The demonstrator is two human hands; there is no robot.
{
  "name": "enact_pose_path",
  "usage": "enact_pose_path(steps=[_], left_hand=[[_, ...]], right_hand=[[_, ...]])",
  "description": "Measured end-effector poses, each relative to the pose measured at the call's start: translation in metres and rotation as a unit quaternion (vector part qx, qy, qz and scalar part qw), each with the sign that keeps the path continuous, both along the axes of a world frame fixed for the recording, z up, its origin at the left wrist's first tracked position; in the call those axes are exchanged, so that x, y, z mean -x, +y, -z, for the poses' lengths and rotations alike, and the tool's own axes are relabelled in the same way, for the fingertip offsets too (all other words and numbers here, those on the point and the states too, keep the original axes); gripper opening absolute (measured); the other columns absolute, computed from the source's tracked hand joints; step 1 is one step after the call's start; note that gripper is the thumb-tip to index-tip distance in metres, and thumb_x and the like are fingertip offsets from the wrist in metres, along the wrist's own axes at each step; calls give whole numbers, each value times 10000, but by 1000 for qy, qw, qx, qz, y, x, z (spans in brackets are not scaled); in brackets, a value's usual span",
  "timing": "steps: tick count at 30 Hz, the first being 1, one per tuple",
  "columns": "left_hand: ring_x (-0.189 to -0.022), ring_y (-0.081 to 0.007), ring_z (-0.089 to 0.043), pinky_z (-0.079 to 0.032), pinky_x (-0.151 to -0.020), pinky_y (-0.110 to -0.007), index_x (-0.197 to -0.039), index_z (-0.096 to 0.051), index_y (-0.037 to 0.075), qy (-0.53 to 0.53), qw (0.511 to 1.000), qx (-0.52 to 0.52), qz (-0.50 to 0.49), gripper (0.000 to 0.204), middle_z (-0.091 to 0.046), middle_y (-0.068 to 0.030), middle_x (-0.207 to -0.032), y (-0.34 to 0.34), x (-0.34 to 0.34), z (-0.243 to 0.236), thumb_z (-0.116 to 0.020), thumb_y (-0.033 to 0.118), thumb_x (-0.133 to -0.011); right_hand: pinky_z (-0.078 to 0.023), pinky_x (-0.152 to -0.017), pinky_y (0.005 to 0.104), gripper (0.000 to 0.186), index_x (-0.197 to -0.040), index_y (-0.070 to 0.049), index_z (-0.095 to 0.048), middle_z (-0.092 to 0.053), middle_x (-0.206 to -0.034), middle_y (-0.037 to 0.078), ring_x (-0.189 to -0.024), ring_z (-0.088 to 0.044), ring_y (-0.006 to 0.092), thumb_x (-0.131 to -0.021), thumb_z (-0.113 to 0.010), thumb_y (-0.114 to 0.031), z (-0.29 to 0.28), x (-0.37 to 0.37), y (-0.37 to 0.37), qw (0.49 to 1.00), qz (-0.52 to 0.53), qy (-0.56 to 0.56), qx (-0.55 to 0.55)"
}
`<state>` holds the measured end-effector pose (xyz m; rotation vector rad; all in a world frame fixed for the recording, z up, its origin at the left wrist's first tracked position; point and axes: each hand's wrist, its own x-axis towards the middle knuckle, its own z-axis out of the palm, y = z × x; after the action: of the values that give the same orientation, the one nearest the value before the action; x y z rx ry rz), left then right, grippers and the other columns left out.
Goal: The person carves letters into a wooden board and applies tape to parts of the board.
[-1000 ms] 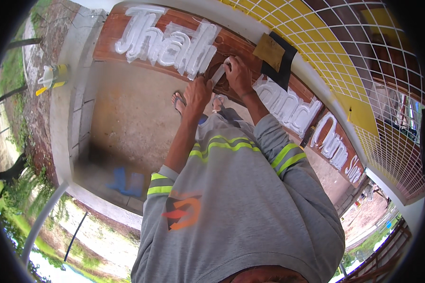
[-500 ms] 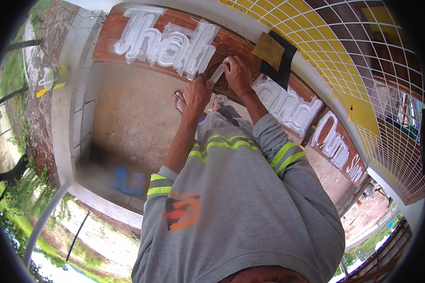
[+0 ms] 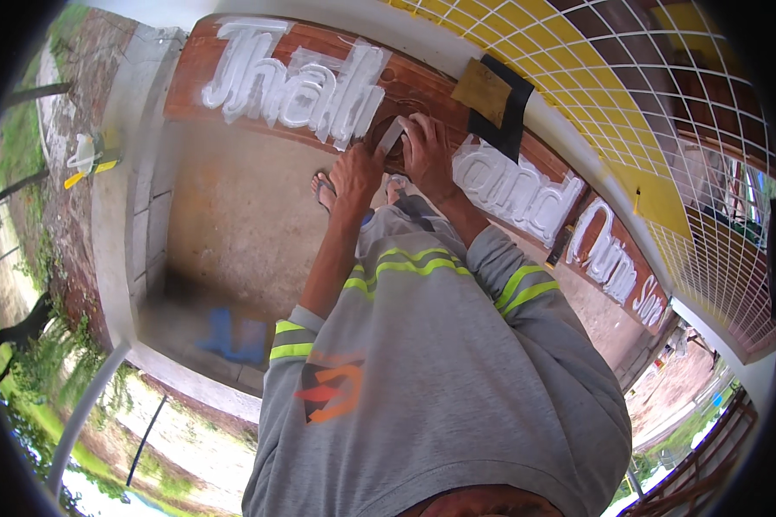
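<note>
A long reddish-brown wooden signboard [image 3: 190, 86] lies across in front of me, with raised letters [image 3: 306, 95] covered in white. Over a bare dark stretch between the lettered parts, a short pale strip of tape [image 3: 391, 136] spans my two hands. My left hand [image 3: 356, 171] is closed at the strip's near end, at the board's lower edge. On the strip's far side my right hand [image 3: 428, 155] has its fingers bent over the board and closed at the tape. The fingertips are partly hidden.
A tan sheet [image 3: 485, 90] and a black sheet [image 3: 510, 121] lie over the board's far edge. Beyond stands a white wire grille [image 3: 595, 77]. Blue pieces [image 3: 233, 334] lie on the concrete floor at left; a container with a yellow-handled tool [image 3: 90, 172] sits on the ledge.
My right hand has moved slightly left and nearer to me. The tape strip between the hands has shifted a little. My left hand has barely moved.
</note>
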<state>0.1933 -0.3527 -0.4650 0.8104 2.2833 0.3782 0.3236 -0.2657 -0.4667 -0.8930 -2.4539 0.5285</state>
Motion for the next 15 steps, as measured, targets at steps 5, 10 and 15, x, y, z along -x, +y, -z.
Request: enact_pose_path(steps=[5,10,15], left_hand=[[-973,-441,-674,-516,-852,-536,-1029,-718,15,6,1000,-7,24,489,-708,-257,-1000,0,1,-1,-619,476,-901],[-971,-444,-674,-517,-842,-530,-1049,-713,13,8,1000,-7,11,502,-712,-248,-1002,-1,1,-3,-615,485,-907],[-980,-449,-671,-514,-868,-539,-1080,-696,15,42,998,-13,46,461,-705,-256,-1033,-1,-6,3,-631,440,-914]], right_hand=[[-316,-1142,522,658,-1460,-79,-462,-398,-1549,120,-1450,-322,339,-824,-625,-122,10,-16,-24,975,-120,-172,-76],[-182,-1216,567,659,-1499,-89,-421,-355,-1596,54,-1505,-230,340,-855,-558,-117,10,-15,-6,973,-90,-191,-94],[-152,-1220,581,610,-1492,-37,-405,-351,-1587,126,-1504,-226,352,-894,-505,-106,17,-13,-10,985,-1,-150,-86]])
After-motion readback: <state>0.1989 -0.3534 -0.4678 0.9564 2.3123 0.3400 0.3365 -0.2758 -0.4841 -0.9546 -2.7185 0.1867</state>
